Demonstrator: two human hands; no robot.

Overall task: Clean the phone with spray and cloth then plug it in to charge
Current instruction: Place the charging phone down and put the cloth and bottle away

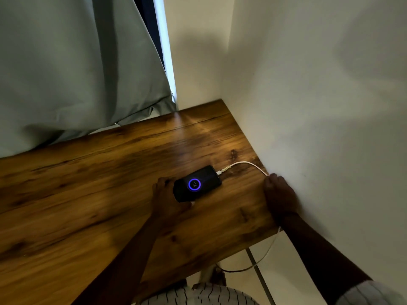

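Gripped black glossy rectangular phone (197,183) in left hand (167,194), thin white charging cable (246,163) in right hand (279,192). Judged phone light, rigid, slippery; best taken by long edges.

Head-worn view, angled down, table (88,194) close

Phone (197,183): 1 unit, black and slim, lying flat and screen-up on the wooden table (88,183) at centre frame, its long axis running lower left to upper right. Screen lit, with a blue ring around a figure, seemingly 73. Lower-left end gripped by the left hand (167,194).
Cable (242,163): 1, white, plugged into the phone's upper-right end. It arcs right into the right hand (279,194) at the table edge, then hangs below.
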